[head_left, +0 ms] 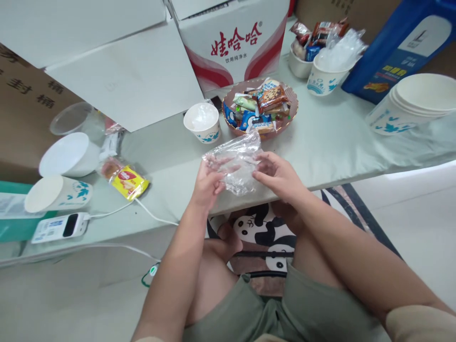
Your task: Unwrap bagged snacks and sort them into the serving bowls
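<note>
A crumpled clear plastic bag (242,164) is spread between my two hands above the front edge of the cloth-covered table. My left hand (208,183) grips its left side, the fingers partly seen through the film. On the other side my right hand (276,173) pinches the bag between thumb and fingers. Just beyond the bag stands a paper cup (207,135) with crumpled clear plastic in it. To the right of that cup, a pinkish glass bowl (292,107) holds several wrapped snacks.
At the left are a yellow snack packet (130,183), a tipped paper cup (76,194), a white bowl (67,156) and a white device (59,228) with a cable. Cartons (235,47) line the back. Stacked paper cups (399,114) and a blue jug (395,52) are at right.
</note>
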A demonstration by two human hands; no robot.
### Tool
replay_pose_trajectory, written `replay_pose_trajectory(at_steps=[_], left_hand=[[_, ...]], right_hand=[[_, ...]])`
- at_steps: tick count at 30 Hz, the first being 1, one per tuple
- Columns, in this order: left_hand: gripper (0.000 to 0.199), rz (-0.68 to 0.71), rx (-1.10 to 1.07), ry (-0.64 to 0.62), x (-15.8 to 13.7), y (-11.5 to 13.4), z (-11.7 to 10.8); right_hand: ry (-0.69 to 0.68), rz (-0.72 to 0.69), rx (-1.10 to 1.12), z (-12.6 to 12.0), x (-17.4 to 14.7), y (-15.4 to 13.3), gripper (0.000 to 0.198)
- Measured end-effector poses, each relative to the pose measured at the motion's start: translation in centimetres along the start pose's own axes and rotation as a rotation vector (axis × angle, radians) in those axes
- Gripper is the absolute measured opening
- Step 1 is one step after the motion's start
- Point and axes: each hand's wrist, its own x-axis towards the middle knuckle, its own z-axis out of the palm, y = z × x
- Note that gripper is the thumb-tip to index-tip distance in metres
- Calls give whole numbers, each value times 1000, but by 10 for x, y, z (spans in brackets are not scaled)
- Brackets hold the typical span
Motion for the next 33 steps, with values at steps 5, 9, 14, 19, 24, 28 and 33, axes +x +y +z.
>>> replay_pose_trajectory(at_steps=[5,9,14,19,24,28,33], left_hand=[[52,-70,-19,33,11,12,-27],[45,-358,207,-238,12,6,-25],[15,-185,300,-62,12,-2,-13],[17,-57,67,227,20,4,-13],[49,-263,124,-18,21,9,-16],[35,-203,295,-16,22,6,-22],[34,-165,231,-68,23,1,-30]], right_hand=[[-252,-10,-98,-10,-6,-5,26],[-412,-17,-242,-11,-9,-6,22],[-238,-10,-331,-9,-4,-5,29],[-96,50,-278,-9,2,-3,26],[51,52,-268,-9,9,-6,20],[146,28,-228,-10,11,-11,13],[182,31,-37,-7,10,-10,29]])
